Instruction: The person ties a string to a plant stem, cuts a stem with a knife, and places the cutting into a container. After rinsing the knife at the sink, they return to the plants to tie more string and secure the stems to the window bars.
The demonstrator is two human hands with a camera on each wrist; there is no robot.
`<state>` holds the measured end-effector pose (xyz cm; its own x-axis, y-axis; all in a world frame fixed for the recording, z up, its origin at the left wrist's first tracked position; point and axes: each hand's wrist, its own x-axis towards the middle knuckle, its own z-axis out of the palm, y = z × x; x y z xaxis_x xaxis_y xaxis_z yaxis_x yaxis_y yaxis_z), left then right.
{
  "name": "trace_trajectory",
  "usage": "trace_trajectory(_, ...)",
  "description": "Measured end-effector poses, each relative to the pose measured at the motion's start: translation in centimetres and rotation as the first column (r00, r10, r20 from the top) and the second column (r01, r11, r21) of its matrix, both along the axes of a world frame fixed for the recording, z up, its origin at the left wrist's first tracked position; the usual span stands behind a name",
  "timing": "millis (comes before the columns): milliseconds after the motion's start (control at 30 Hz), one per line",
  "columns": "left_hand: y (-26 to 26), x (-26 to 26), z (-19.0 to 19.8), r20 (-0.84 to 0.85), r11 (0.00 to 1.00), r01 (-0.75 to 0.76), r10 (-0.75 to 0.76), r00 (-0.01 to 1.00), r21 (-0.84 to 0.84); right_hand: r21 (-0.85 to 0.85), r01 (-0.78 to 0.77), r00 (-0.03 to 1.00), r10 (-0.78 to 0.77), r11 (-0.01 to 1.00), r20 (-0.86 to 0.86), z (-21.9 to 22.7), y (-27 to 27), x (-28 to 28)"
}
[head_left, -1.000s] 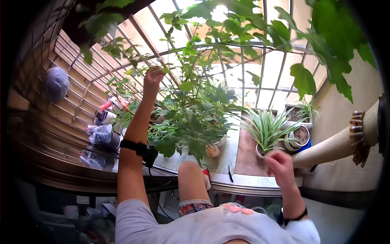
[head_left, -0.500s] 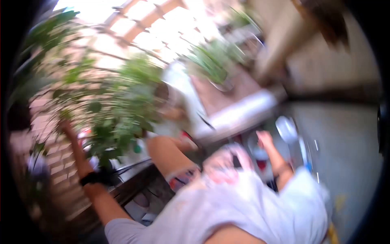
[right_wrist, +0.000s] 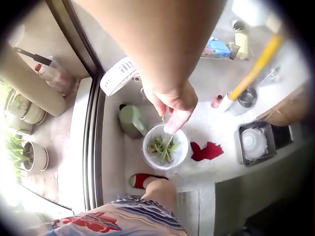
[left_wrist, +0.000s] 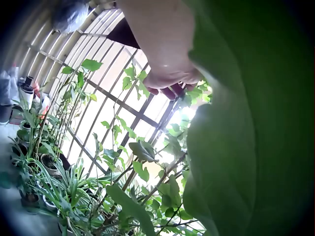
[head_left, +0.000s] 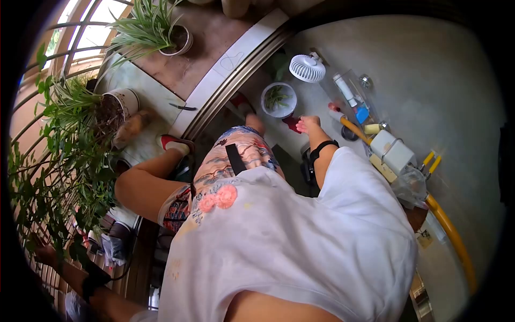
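1. Right hand [right_wrist: 174, 103] hangs over leaves [right_wrist: 162, 149] in a white bucket [right_wrist: 182, 143], fingers bent; can't tell if it holds any.
2. Left hand [left_wrist: 170, 73] is by a leafy plant [left_wrist: 142, 151]; grip hidden.
3. Probably dropping leaves; next needs good aim.

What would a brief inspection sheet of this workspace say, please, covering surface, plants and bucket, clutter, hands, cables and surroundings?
Surface: ledge bears potted plants and what looks like a knife near its edge.
Plants and bucket: leafy plant stands by the bars; white bucket on the floor holds loose leaves.
Clutter: watering can and white fan near the bucket.
Left hand: among foliage; grip unclear.
Right hand: above the bucket; grip unclear.
Cables: dark cord near the left wrist.
Surroundings: barred window beside the ledge.
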<state>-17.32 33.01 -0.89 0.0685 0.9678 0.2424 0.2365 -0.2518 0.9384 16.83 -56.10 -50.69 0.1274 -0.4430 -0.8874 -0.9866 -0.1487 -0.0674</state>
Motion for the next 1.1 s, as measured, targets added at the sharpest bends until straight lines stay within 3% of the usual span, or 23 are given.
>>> trace_trajectory(200,0.1,-0.3,0.5,-0.033,0.999,0.048,-0.047,0.998,0.009,-0.121,-0.012,0.996,0.001,0.993,-0.09,1.8,0.0,-0.3)
trace_trajectory(300,-0.1,-0.8,-1.3,-0.053,0.989,0.15,-0.15,0.987,-0.01,-0.041,-0.26,0.954,0.249,0.965,-0.168,0.4,-1.0,-0.6)
trace_trajectory(333,-3.0,0.7,-1.7,0.033,0.987,0.16,-0.159,0.987,-0.014,-0.029,-0.472,0.865,0.457,0.881,-0.206,0.8,-0.5,-0.1)
trace_trajectory(367,-0.7,-1.9,-3.8,-0.179,0.938,0.211,-0.166,0.97,0.276,0.022,-0.588,0.809,0.588,0.808,0.013,1.4,0.0,0.0)
trace_trajectory(400,-6.5,1.1,-2.8,-0.368,0.98,0.126,-0.062,0.928,0.152,0.071,-0.653,0.758,0.649,0.754,0.071,1.3,1.1,0.8)
trace_trajectory(433,-6.7,0.9,-3.8,-0.386,0.989,0.042,0.017,0.922,0.145,0.16,-0.555,0.827,0.521,0.816,0.212,0.0,2.5,1.1)
trace_trajectory(467,-6.7,1.1,-4.4,-0.306,0.992,-0.05,0.085,0.948,0.118,0.164,-0.811,0.585,0.767,0.562,0.265,-2.2,3.6,2.6)
trace_trajectory(500,-7.2,1.1,-3.8,-0.177,0.989,-0.13,0.142,0.974,0.076,0.247,-0.774,0.632,0.683,0.584,0.366,1.1,7.8,3.9)
trace_trajectory(533,-7.2,0.6,-3.2,-0.068,0.981,-0.19,0.192,0.979,0.033,0.185,-0.863,0.501,0.741,0.471,0.448,3.2,11.5,5.0)
trace_trajectory(567,-8.9,2.0,-2.6,0.035,0.975,-0.22,0.219,0.975,0.023,0.032,-0.957,0.271,0.853,0.288,0.446,8.2,16.6,6.0)
trace_trajectory(600,-9.6,2.3,-2.3,0.06,0.977,-0.208,0.205,0.977,0.048,-0.092,-0.989,0.045,0.836,0.113,0.547,7.3,18.7,6.9)
trace_trajectory(633,-10.0,1.7,-2.4,0.087,0.98,-0.187,0.182,0.98,0.062,-0.191,-0.981,-0.103,0.772,0.024,0.627,10.5,22.2,7.3)
trace_trajectory(700,-10.4,2.4,-2.8,0.148,0.983,-0.178,0.17,0.974,0.041,-0.384,-0.923,-0.325,0.554,-0.01,0.767,14.0,27.8,8.5)
trace_trajectory(733,-10.3,1.7,-2.2,0.209,0.977,-0.198,0.179,0.961,0.075,-0.256,-0.967,-0.22,0.492,0.005,0.842,23.0,34.6,8.2)
trace_trajectory(767,-11.0,2.4,-2.9,0.234,0.979,-0.187,0.164,0.958,0.078,-0.238,-0.971,-0.218,0.398,0.002,0.891,27.5,37.3,7.7)
trace_trajectory(800,-11.9,2.6,-2.5,0.271,0.984,-0.157,0.13,0.954,0.081,-0.37,-0.929,-0.354,0.242,0.025,0.903,30.1,39.7,7.5)
trace_trajectory(833,-12.5,2.6,-2.2,0.309,0.989,-0.123,0.092,0.947,0.084,-0.357,-0.934,-0.353,0.088,0.029,0.931,34.1,42.0,6.5)
trace_trajectory(867,-12.4,2.5,-2.2,0.347,0.992,-0.095,0.061,0.936,0.082,-0.492,-0.871,-0.491,-0.077,0.01,0.868,38.2,43.9,5.5)
trace_trajectory(900,-11.8,2.6,-2.6,0.374,0.995,-0.068,0.035,0.927,0.076,-0.506,-0.859,-0.49,-0.16,-0.079,0.857,42.8,45.6,4.5)
trace_trajectory(1000,-11.9,2.8,-2.2,0.421,0.997,-0.06,0.037,0.906,0.043,-0.673,-0.735,-0.492,-0.614,-0.087,0.617,51.5,50.8,-0.1)
trace_trajectory(1033,-12.0,2.9,-2.2,0.449,0.999,-0.037,0.015,0.894,0.04,-0.713,-0.687,-0.447,-0.692,-0.14,0.567,54.0,52.5,-1.8)
trace_trajectory(1067,-12.4,3.3,-1.9,0.481,0.996,-0.083,0.063,0.875,0.019,-0.687,-0.7,-0.325,-0.769,-0.196,0.55,55.2,54.8,-3.8)
trace_trajectory(1100,-12.6,3.6,-1.6,0.509,0.996,-0.083,0.059,0.859,0.024,-0.666,-0.706,-0.287,-0.763,-0.24,0.579,56.2,57.0,-5.9)
